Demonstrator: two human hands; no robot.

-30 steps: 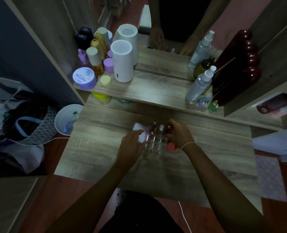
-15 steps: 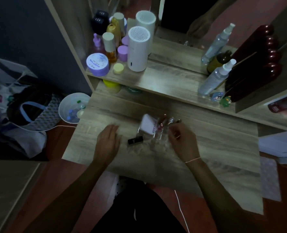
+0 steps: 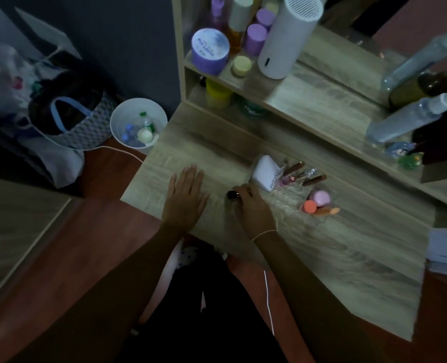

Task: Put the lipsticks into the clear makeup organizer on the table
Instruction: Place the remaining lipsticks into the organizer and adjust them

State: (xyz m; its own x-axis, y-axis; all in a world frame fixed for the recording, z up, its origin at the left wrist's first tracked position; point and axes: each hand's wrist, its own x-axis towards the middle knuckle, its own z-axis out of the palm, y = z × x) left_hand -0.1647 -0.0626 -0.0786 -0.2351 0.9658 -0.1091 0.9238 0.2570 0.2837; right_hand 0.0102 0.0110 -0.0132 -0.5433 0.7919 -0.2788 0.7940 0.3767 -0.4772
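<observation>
The clear makeup organizer stands on the wooden table, holding several slim lip tubes, a white box and pink and orange sponges. A black lipstick lies on the table just left of the organizer. My right hand is curled over it, fingers closed on the tube. My left hand rests flat on the table further left, fingers spread, holding nothing.
A raised shelf behind the table carries a white cylinder, purple jars, bottles and spray bottles. A white bin and a bag sit on the floor to the left. The table's near edge is by my wrists.
My right hand has moved left from the organizer onto the black lipstick. My left hand stays flat on the table. The view has swung to the left.
</observation>
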